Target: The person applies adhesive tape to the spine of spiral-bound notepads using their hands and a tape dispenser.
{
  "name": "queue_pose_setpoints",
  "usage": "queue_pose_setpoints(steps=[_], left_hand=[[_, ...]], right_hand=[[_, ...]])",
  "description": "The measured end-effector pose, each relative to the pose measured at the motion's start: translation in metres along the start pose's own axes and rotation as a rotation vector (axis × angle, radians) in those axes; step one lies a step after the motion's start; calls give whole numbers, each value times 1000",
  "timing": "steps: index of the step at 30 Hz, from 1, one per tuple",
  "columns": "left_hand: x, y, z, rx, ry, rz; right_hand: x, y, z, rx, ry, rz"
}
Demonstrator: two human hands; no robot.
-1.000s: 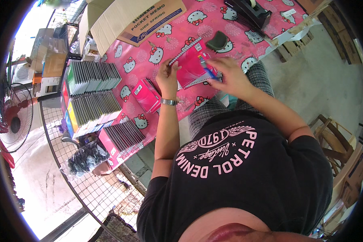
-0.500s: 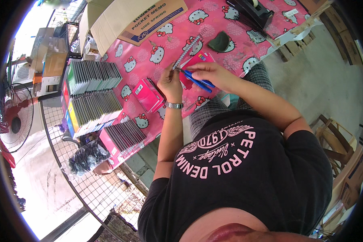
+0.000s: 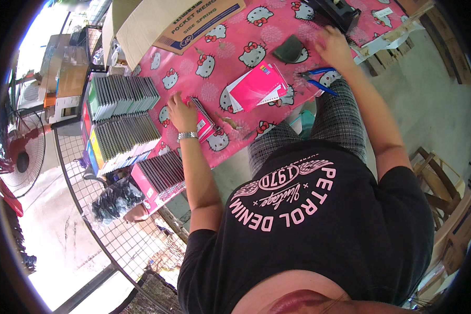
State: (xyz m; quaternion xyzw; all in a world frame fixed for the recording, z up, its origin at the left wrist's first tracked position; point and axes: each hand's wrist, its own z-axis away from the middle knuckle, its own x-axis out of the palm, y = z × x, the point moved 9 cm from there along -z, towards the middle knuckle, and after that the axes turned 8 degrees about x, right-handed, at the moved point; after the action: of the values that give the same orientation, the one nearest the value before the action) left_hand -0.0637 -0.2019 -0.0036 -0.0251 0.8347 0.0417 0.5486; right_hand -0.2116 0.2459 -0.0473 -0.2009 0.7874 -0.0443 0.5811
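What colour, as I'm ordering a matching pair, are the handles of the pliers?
The pliers' handles are blue, seen best in the head view.

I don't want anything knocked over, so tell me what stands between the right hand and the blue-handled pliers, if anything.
Nothing visible does: only the printed pink tablecloth shows between the right hand and the blue-handled pliers near its edge. The dark green piece lies to the left, off that path.

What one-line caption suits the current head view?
Left hand at small pink spiral notebooks, right hand near a black tape dispenser; blue-handled pliers and pink-covered sheets lie between them.
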Motion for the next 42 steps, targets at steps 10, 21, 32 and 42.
queue_pose_setpoints(steps=[10,21,32,42], left_hand=[[-6,231,34,596,-156,186],[-11,210,0,548,-587,459],[-6,212,9,686,-412,516],[-28,221,-10,608,-160,73]], right_hand=[[23,18,-49,-12,-53,370],[-48,-2,-26,5,192,-502],[-30,-45,33,182,-131,-809],[-7,-94,78,450,-492,-1213]])
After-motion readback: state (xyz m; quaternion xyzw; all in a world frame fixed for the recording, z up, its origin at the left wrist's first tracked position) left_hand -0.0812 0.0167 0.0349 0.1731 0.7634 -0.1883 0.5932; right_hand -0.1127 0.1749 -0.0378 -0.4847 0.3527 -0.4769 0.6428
